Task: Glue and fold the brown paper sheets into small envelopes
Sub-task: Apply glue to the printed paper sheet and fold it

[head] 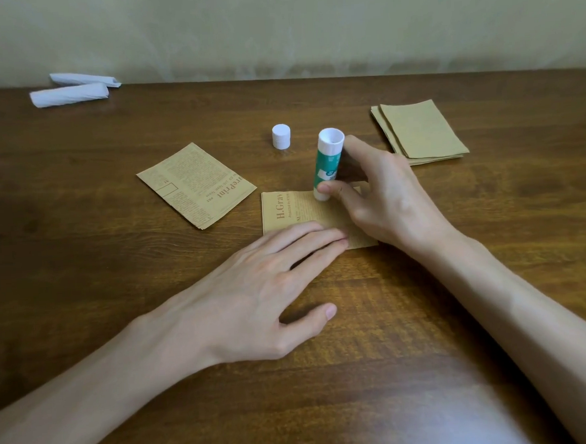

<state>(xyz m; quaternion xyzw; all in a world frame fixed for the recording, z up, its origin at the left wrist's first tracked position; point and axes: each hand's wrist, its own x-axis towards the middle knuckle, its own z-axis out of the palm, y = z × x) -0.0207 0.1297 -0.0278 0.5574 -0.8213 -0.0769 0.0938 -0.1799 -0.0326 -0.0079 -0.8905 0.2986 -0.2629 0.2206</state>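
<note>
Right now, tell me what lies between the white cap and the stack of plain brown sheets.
In the head view, the glue stick, held by the right hand, stands between the white cap and the stack of plain brown sheets.

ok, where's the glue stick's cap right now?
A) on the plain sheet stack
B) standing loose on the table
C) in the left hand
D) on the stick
B: the white cap stands by itself on the table, beyond the glue stick that the right hand grips; the left hand lies flat on the printed sheet.
</note>
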